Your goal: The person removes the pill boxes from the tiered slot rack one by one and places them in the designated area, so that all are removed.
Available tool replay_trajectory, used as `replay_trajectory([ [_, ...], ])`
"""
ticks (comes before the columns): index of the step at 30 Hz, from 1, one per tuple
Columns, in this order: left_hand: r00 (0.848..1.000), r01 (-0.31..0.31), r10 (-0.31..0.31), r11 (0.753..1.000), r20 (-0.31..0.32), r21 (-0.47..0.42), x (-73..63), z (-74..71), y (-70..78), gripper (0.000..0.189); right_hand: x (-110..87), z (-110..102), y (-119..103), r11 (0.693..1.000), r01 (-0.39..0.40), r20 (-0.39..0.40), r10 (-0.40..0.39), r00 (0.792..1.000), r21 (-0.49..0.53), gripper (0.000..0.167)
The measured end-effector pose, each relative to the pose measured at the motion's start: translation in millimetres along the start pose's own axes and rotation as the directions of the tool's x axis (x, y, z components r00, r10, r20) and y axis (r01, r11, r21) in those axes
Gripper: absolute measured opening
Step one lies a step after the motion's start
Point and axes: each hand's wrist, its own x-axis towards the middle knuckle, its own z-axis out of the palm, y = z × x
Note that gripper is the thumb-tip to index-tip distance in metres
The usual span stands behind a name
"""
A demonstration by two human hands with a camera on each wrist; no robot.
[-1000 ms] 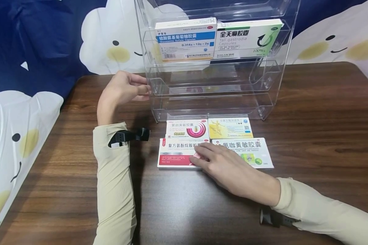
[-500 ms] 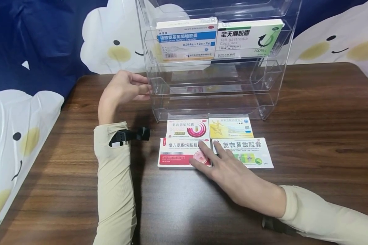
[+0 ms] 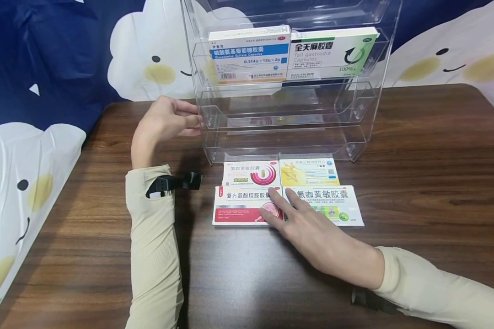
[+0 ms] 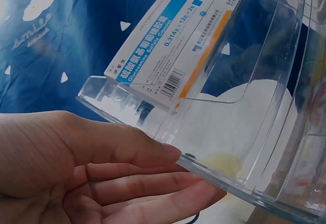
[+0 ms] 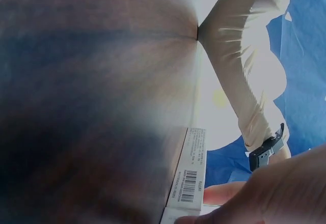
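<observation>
A clear acrylic display rack stands at the back of the table. My left hand touches its left side panel, with thumb and fingertips against the edge in the left wrist view. In front of the rack several medicine boxes lie flat in two rows. My right hand rests with spread fingers on the front row, across a red-and-white medicine box and a white-and-green medicine box. Behind them lie a medicine box with a pink swirl and a yellow-and-white medicine box.
Two boxes stand side by side on an upper tier of the rack: a blue-and-white one and a green-and-white one. The dark wooden table extends around them. A blue cloth with white clouds hangs behind.
My right hand has shifted slightly right and toward me, and its fingers have spread apart. The white-and-green medicine box has moved a little left. My left hand stays at the rack's side.
</observation>
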Motion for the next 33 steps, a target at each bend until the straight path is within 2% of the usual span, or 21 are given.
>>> replay_trajectory([
  [3,1.0,-0.001,0.001,1.0,-0.003,0.002,-0.3,0.4,-0.4,0.039,-0.4,-1,0,1.0,-0.006,0.009,0.006,1.0,0.015,0.078],
  [6,1.0,0.004,-0.004,1.0,-0.001,-0.002,-0.7,0.8,-1.0,0.039,-0.8,-7,3,0.996,-0.026,0.041,0.022,0.999,0.081,0.076],
  [8,1.0,0.004,-0.004,1.0,0.0,-0.001,-0.8,1.2,-0.9,0.039,-0.7,-15,8,0.991,-0.033,0.034,0.029,0.999,0.131,0.079],
  [10,1.0,0.001,-0.001,1.0,0.001,0.002,-0.8,1.7,-0.5,0.039,-0.8,-26,16,0.986,-0.042,0.0,0.043,0.999,0.159,0.081],
  [14,1.0,-0.005,0.005,1.0,-0.002,0.011,-0.8,2.5,0.6,0.039,0.1,-52,40,0.983,-0.059,-0.131,0.083,0.988,0.175,0.081],
  [18,1.0,-0.004,0.004,1.0,-0.002,0.005,-1.1,2.4,0.4,0.039,1.9,-77,65,0.977,-0.081,-0.271,0.133,0.953,0.195,0.07],
  [22,1.0,-0.009,0.009,1.0,-0.005,0.006,-1.0,2.2,-0.2,0.039,5.9,-98,89,0.977,-0.11,-0.401,0.176,0.899,0.182,0.058],
  [25,1.0,-0.013,0.013,1.0,-0.006,0.003,-0.9,2.4,-0.4,0.038,9.3,-108,103,0.977,-0.145,-0.459,0.201,0.866,0.156,0.053],
  [33,1.0,-0.02,0.02,1.0,-0.001,-0.008,-0.3,2.3,-0.4,0.038,15.9,-123,128,0.97,-0.224,-0.537,0.241,0.809,0.099,0.047],
])
